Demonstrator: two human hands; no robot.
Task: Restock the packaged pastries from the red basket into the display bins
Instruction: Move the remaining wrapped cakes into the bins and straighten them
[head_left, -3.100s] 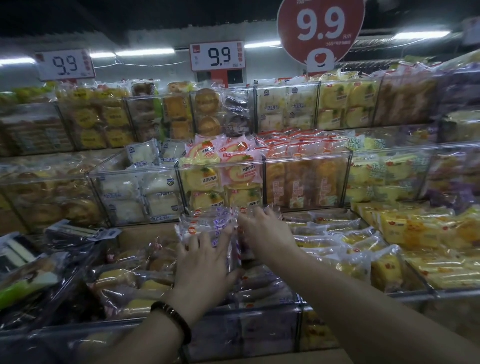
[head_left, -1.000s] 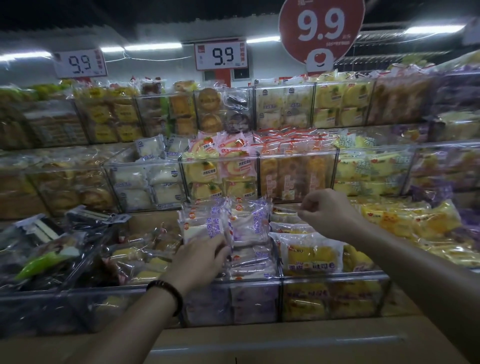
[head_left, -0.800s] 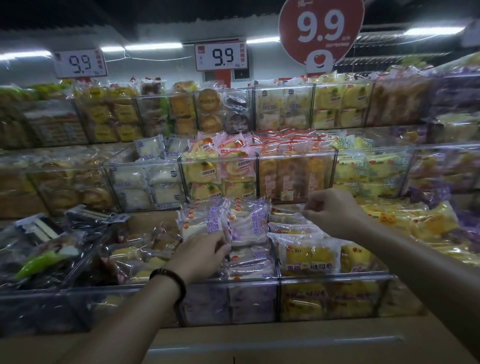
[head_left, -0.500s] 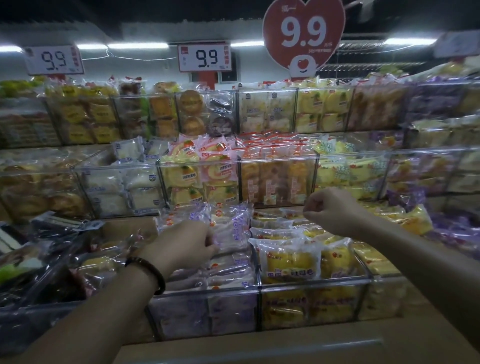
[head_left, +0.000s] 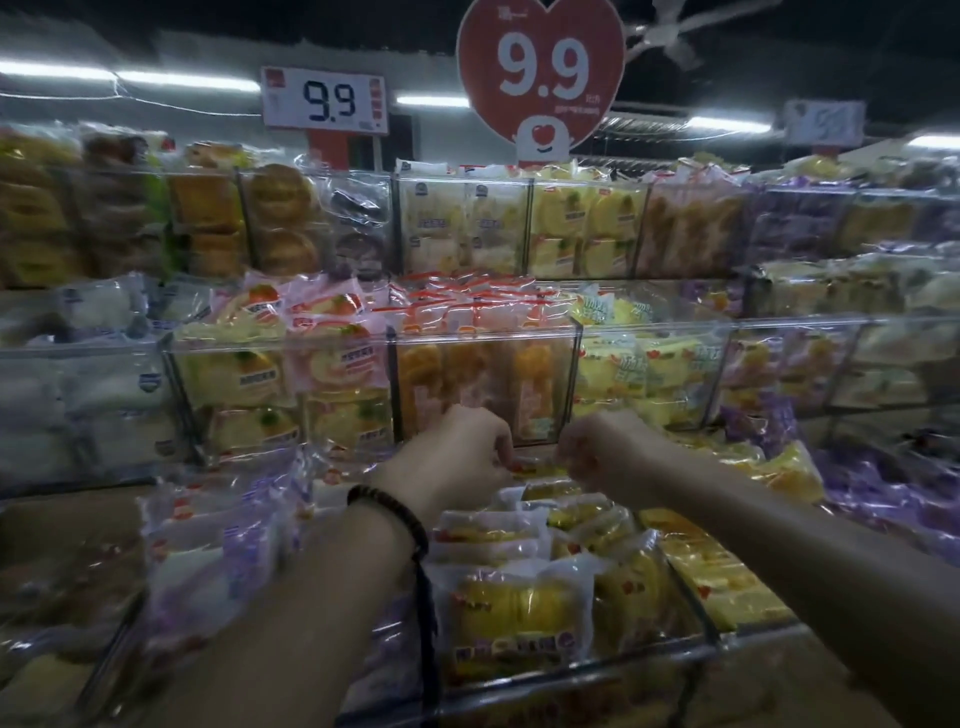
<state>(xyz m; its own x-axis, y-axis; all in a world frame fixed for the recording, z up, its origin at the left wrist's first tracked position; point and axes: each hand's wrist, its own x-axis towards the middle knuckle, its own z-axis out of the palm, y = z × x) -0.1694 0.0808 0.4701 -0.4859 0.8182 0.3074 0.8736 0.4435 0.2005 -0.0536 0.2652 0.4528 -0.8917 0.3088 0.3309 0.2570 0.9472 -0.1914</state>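
At the back of the lowest clear bin (head_left: 597, 667), both hands meet over one packet (head_left: 527, 467). The left hand (head_left: 457, 457) and the right hand (head_left: 597, 449) each have fingers curled down, pinching the crinkled top edge of its glossy film, which shows red and yellow between the knuckles. That packet stands at the rear of a row of yellow pastries (head_left: 514, 613). These are soft rounded cakes in clear-and-white plastic pillow bags with a purple label low on the front one, packed upright one behind another inside the hard transparent walls. A dark beaded bracelet (head_left: 389, 512) rings the left wrist, and a thin dark cord (head_left: 427, 623) hangs from it. Just left of the bin, purple packs (head_left: 218, 545) of pale, blocky cake lean in a loose heap, blurred. Right of it lie flat yellow slabs (head_left: 717, 587) in shiny wrap. Behind the hands rises a second tier of square clear boxes; the one straight ahead holds orange cakes (head_left: 483, 379) stood on end, with red-striped seals bunched on top. A third tier higher up carries round brown buns (head_left: 280, 218) and pale square slices. Overhead hang a red heart sign (head_left: 540, 78) and a white rectangular card (head_left: 324, 98), both reading 9.9.
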